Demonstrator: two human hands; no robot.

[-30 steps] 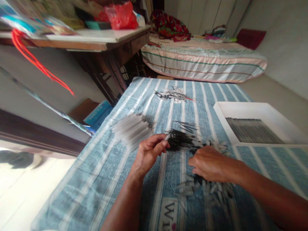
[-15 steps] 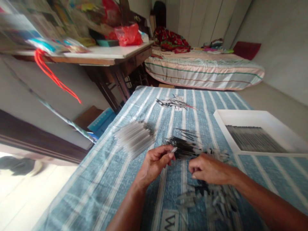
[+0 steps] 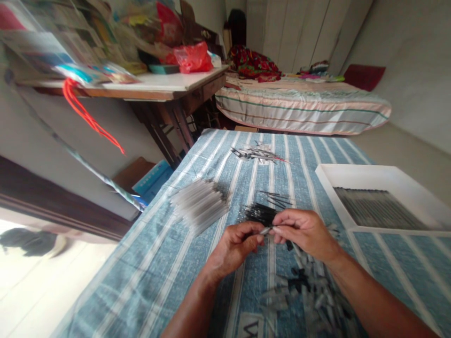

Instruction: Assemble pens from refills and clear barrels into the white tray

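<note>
Between thumb and forefinger, my left hand point(image 3: 239, 244) pinches a small pale grey pen part point(image 3: 265, 230). My right hand point(image 3: 305, 232) meets it from the right with fingertips pinched at the part's other end; whether it holds a second piece is hidden. Just beyond both hands lies a pile of thin black sticks point(image 3: 260, 212), with a few loose ones behind it. Nearer, under my right forearm, spreads a heap of small grey and black pieces point(image 3: 317, 291). To the left is a stack of clear pen barrels point(image 3: 199, 204).
On the right, a white tray point(image 3: 326, 180) holds a row of dark-tipped pens point(image 3: 377, 206). Thin odd pieces point(image 3: 259, 152) lie toward the far end of the striped tablecloth point(image 3: 169, 263). A cluttered desk point(image 3: 169, 82) stands at the left, a bed point(image 3: 303, 101) behind.
My right hand has risen from over the heap of small pieces and moved left to meet the left hand at the pale part. The view has shifted slightly.
</note>
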